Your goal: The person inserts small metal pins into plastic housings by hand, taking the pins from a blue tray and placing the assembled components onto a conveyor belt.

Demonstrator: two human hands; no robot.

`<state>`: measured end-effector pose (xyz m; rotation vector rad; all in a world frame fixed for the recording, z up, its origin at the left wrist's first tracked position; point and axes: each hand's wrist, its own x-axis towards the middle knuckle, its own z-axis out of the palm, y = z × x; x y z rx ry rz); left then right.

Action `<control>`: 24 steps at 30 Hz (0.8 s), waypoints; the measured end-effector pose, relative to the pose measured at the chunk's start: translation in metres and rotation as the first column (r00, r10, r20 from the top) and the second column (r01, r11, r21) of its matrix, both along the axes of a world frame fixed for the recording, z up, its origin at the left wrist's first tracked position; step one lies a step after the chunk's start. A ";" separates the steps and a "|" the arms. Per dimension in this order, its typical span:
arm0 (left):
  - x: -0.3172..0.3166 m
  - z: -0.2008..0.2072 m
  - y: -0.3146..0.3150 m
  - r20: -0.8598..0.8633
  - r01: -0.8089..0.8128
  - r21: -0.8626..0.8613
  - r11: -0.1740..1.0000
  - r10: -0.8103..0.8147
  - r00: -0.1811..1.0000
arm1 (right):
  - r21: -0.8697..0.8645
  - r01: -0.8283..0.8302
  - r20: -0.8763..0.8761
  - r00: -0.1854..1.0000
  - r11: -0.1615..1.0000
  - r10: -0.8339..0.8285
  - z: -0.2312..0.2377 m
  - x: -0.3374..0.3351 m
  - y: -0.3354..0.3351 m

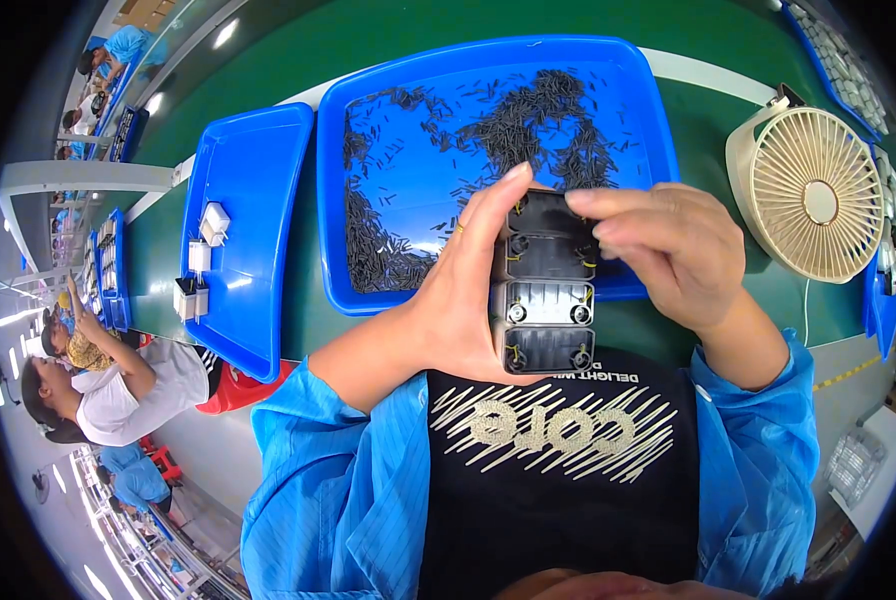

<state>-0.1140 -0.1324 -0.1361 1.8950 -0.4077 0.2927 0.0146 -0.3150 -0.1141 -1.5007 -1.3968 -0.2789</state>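
Observation:
My left hand (438, 310) is wrapped round a row of several small open-topped plastic housings (550, 302), black and whitish inside, with bits of yellow in the corners. The row stands in front of my chest. My right hand (678, 245) has its thumb and fingers pinched at the right edge of the farthest black housing; anything between the fingertips is too small to make out. Behind both hands lies a large blue tray (331, 200) scattered with small thin dark strips (528, 125), heaped thickest at its far middle and left side.
Left of the large tray, a smaller blue tray (253, 190) holds several white plug housings (213, 225). A cream fan (818, 195) stands at the right on the green table (708, 125). More blue trays of white parts line the far right. People sit at the left.

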 end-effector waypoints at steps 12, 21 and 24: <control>-0.003 -0.002 -0.005 -0.039 -0.013 -0.033 0.999 0.012 0.999 | 0.164 -0.109 -0.794 0.575 0.980 0.197 0.001 -0.002 -0.004; -0.007 -0.003 -0.007 -0.029 0.033 -0.058 0.998 -0.035 0.999 | 0.185 -0.132 -0.859 0.460 0.974 0.226 -0.002 -0.005 -0.002; -0.008 -0.003 -0.007 -0.017 0.042 -0.067 0.997 -0.043 0.999 | 0.187 -0.156 -0.849 0.471 0.970 0.239 -0.003 -0.004 -0.003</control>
